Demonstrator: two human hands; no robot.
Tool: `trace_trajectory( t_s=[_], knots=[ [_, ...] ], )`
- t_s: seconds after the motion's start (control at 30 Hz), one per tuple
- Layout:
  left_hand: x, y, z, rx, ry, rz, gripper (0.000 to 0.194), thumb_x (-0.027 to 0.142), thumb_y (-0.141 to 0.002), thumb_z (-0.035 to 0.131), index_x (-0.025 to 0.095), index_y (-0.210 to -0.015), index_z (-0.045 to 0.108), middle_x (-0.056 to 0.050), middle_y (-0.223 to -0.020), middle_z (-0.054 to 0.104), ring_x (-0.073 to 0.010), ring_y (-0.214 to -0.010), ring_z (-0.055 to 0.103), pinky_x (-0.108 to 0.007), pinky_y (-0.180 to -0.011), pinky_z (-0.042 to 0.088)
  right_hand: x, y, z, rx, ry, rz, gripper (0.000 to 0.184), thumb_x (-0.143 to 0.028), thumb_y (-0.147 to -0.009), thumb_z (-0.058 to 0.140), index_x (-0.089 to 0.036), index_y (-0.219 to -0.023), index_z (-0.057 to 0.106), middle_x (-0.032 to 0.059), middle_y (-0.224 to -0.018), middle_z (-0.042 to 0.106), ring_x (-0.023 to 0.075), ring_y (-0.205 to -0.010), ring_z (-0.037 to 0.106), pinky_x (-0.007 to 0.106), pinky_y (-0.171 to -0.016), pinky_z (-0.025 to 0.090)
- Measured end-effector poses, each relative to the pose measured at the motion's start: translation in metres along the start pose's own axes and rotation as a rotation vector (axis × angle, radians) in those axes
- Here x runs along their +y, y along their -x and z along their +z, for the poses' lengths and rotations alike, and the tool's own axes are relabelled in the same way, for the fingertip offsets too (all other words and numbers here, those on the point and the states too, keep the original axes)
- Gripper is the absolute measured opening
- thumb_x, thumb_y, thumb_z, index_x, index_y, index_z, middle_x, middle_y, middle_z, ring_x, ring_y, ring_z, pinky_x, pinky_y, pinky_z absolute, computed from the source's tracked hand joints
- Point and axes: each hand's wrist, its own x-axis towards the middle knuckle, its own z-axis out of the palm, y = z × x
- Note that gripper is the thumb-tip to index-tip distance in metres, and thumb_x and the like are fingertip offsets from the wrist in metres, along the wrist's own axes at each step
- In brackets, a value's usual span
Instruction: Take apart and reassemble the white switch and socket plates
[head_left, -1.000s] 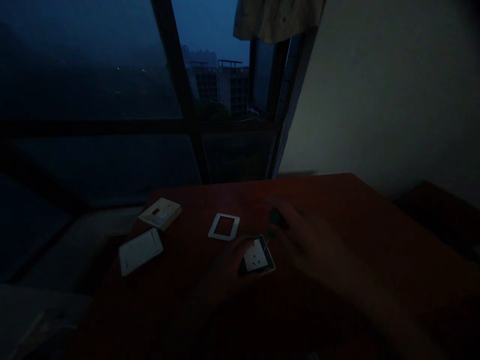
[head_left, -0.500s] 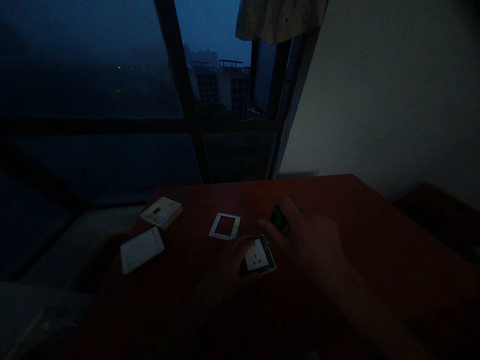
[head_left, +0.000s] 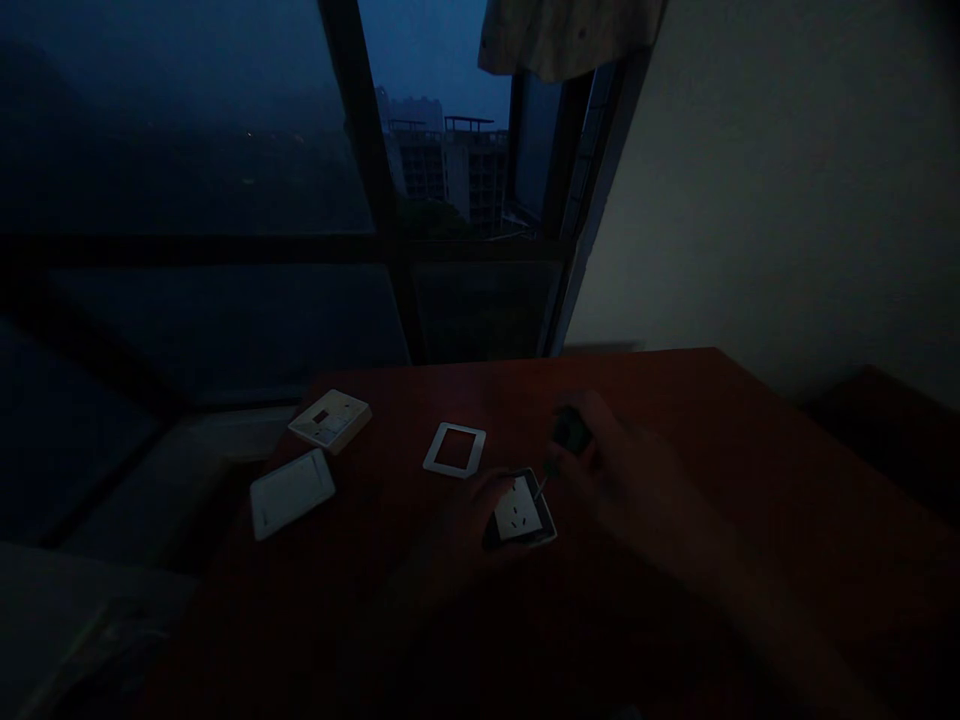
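Observation:
A wall socket [head_left: 519, 508] with a white face and dark surround rests on the reddish table. My left hand [head_left: 469, 520] is closed around its left side, thumb and fingers on opposite edges. In my right hand [head_left: 615, 460] is a screwdriver [head_left: 571, 430] with a dark green handle, held tilted. Its thin shaft reaches down to the socket's right border; the tip's exact seat is too dark to make out. Just beyond the socket lies a white square frame [head_left: 433, 462], flat and apart from both hands.
At the table's left stand a white box with a small cutout [head_left: 349, 428] and a pale flat plate [head_left: 292, 495]. The reddish table [head_left: 637, 375] ends at a dark-framed window [head_left: 390, 250]. A pale wall [head_left: 765, 180] rises on the right.
My right hand has shifted and changed its grip around the screwdriver handle, with the shaft staying at the socket's right border. My left hand keeps hold of the socket. The view has moved slightly.

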Motion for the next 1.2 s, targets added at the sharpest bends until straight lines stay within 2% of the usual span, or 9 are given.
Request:
trace_trajectory(
  t_s=[0.2, 0.3, 0.4, 0.47, 0.6, 0.73, 0.83, 0.97, 1.2],
  knots=[
    [-0.002, 0.0, 0.002, 0.008, 0.002, 0.005, 0.067, 0.043, -0.077, 0.07, 0.028, -0.136, 0.04, -0.006, -0.142, 0.041, -0.0268, -0.127, 0.041, -0.041, -0.107, 0.034, -0.005, 0.003, 0.011, 0.112, 0.114, 0.019, 0.026, -0.046, -0.089, 0.047, -0.022, -0.099, 0.047, 0.0022, -0.07, 0.066, 0.0194, -0.054, 0.062, 0.024, -0.045, 0.026],
    [-0.004, 0.0, 0.005, 0.007, 0.002, 0.02, 0.068, 0.041, -0.077, 0.07, 0.027, -0.136, 0.04, -0.007, -0.143, 0.041, -0.0267, -0.128, 0.04, -0.041, -0.107, 0.033, -0.005, 0.003, 0.013, 0.119, 0.052, 0.003, 0.027, -0.045, -0.088, 0.05, -0.022, -0.099, 0.049, 0.0009, -0.069, 0.065, 0.0185, -0.053, 0.061, 0.024, -0.045, 0.029],
    [-0.006, 0.0, 0.005, -0.008, -0.019, 0.008, 0.073, 0.043, -0.075, 0.072, 0.027, -0.138, 0.038, -0.007, -0.145, 0.037, -0.0272, -0.131, 0.038, -0.041, -0.108, 0.033, 0.005, 0.001, 0.009, 0.145, -0.124, 0.037, 0.027, -0.043, -0.084, 0.058, -0.022, -0.1, 0.053, 0.0006, -0.075, 0.067, 0.0169, -0.059, 0.063, 0.024, -0.049, 0.039],
    [-0.007, 0.001, -0.001, 0.019, -0.075, -0.023, 0.075, 0.043, -0.074, 0.073, 0.028, -0.138, 0.038, -0.007, -0.146, 0.035, -0.0282, -0.132, 0.036, -0.042, -0.108, 0.033, 0.019, 0.001, 0.009, 0.233, -0.267, 0.137, 0.029, -0.043, -0.08, 0.063, -0.022, -0.098, 0.056, 0.0015, -0.079, 0.066, 0.0173, -0.065, 0.063, 0.025, -0.054, 0.044],
    [-0.011, 0.01, -0.028, 0.222, -0.334, -0.248, 0.048, 0.039, -0.086, 0.059, 0.023, -0.129, 0.047, -0.009, -0.133, 0.049, -0.0286, -0.123, 0.045, -0.042, -0.1, 0.04, 0.057, 0.007, 0.028, 0.418, -0.722, 0.419, 0.034, -0.045, -0.073, 0.07, -0.02, -0.092, 0.056, 0.0009, -0.081, 0.064, 0.0172, -0.071, 0.062, 0.029, -0.063, 0.051],
    [-0.023, 0.029, -0.056, 0.262, -0.553, -0.484, 0.026, 0.027, -0.091, 0.044, 0.022, -0.111, 0.059, -0.009, -0.115, 0.06, -0.0287, -0.112, 0.053, -0.039, -0.089, 0.046, 0.084, 0.023, 0.076, 0.203, -1.364, 0.571, 0.03, -0.033, -0.065, 0.078, -0.022, -0.08, 0.055, -0.0045, -0.081, 0.061, 0.0152, -0.08, 0.064, 0.031, -0.076, 0.055],
    [-0.037, 0.04, -0.066, 0.214, -0.641, -0.587, 0.021, 0.027, -0.09, 0.043, 0.021, -0.098, 0.062, -0.009, -0.109, 0.061, -0.027, -0.107, 0.056, -0.037, -0.087, 0.046, 0.09, 0.033, 0.11, 0.151, -1.64, 0.757, 0.026, -0.027, -0.063, 0.079, -0.023, -0.081, 0.061, -0.0047, -0.087, 0.063, 0.0139, -0.084, 0.065, 0.028, -0.08, 0.056],
    [-0.053, 0.043, -0.07, 0.21, -0.711, -0.708, 0.025, 0.03, -0.093, 0.038, 0.018, -0.098, 0.059, -0.009, -0.101, 0.063, -0.0241, -0.093, 0.061, -0.038, -0.083, 0.047, 0.088, 0.039, 0.128, 0.13, -1.678, 0.81, 0.022, -0.028, -0.065, 0.076, -0.022, -0.084, 0.065, -0.0026, -0.085, 0.066, 0.0134, -0.073, 0.067, 0.025, -0.069, 0.058],
    [-0.063, 0.04, -0.07, 0.127, -0.737, -0.66, 0.025, 0.026, -0.093, 0.035, 0.018, -0.096, 0.059, -0.009, -0.099, 0.063, -0.023, -0.089, 0.061, -0.033, -0.074, 0.047, 0.089, 0.04, 0.127, 0.082, -1.703, 0.817, 0.024, -0.027, -0.068, 0.074, -0.021, -0.091, 0.067, -0.0007, -0.088, 0.068, 0.012, -0.07, 0.067, 0.02, -0.061, 0.055]
  ],
)
